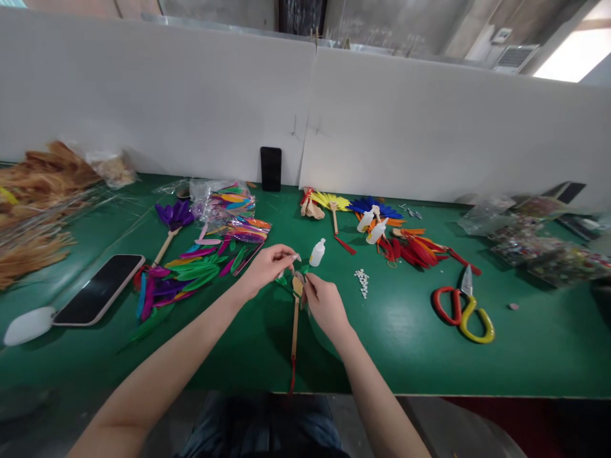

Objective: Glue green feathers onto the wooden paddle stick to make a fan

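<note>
A wooden-handled piece (294, 327) with a red tassel at its lower end lies upright in view at the middle of the green table, green feathers around its head. My right hand (325, 304) is closed at the right side of that head, its fingertips on something greyish that I cannot make out. Just up and left of the head, my left hand (270, 267) pinches a small pale item, too small to name. Behind my hands stands a white glue bottle (317, 253). Small white pieces (363, 283) lie to the right.
Scissors (465, 305) and red feathers (415, 249) lie right. Further back are two more bottles (371, 226), a yellow feather fan (334, 203) and a standing phone (271, 168). Left are a purple feather piece (174, 216), loose feathers (195, 270) and another phone (100, 291).
</note>
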### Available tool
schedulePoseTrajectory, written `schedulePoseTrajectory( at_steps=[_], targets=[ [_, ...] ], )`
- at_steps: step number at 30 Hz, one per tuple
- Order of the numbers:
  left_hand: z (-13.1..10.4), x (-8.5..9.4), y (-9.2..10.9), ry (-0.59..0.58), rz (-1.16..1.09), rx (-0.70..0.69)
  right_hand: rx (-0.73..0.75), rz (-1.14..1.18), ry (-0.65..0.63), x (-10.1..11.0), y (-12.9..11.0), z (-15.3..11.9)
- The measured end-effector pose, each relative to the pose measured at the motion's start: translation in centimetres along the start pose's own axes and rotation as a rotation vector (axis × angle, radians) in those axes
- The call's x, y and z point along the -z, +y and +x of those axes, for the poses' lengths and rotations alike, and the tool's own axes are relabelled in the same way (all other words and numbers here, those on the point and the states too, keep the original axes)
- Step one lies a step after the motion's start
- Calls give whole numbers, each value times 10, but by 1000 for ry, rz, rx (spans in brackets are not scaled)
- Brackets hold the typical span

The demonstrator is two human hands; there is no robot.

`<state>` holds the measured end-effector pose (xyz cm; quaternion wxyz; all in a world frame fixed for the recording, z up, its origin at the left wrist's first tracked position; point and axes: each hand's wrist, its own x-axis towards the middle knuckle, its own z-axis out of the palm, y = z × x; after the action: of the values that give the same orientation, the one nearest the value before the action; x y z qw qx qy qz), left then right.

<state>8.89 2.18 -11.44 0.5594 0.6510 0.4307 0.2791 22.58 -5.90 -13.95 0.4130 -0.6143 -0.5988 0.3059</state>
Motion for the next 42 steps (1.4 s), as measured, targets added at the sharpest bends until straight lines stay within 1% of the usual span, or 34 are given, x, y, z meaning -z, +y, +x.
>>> schedulePoseTrajectory(
  at_steps=[5,7,10,13,15,17,21,25,27,30,33,36,38,42],
  targets=[
    [-1,9,-4,56,60,-39,-38,-11,82,13,8,2],
    [-3,12,-5,48,94,-41,-81,29,96,18,14,3],
    [-7,11,-6,-54,130,-20,-145,103,111,24,22,2],
    [-9,6,-8,-163,159,-33,-261,227,157,29,29,1],
    [-11,4,-10,-194,172,-38,-336,292,163,32,35,0],
    [-12,4,-11,-204,181,-34,-357,305,148,35,41,0],
    [-19,6,-7,-214,174,-13,-309,295,159,39,44,-4],
    [-31,4,3,-252,80,55,-214,250,206,38,32,-19],
    [-34,2,8,-242,2,105,-111,126,213,34,24,-28],
    [-32,2,13,-188,-85,143,60,-133,214,26,16,-37],
    [-26,7,14,-151,-95,147,146,-261,231,17,10,-37],
    [-22,11,13,-122,-54,145,160,-269,240,9,6,-32],
    [-20,12,13,-100,-22,120,153,-264,253,4,3,-28],
    [-11,19,10,-36,82,4,137,-255,242,0,-3,-24]
  ],
)
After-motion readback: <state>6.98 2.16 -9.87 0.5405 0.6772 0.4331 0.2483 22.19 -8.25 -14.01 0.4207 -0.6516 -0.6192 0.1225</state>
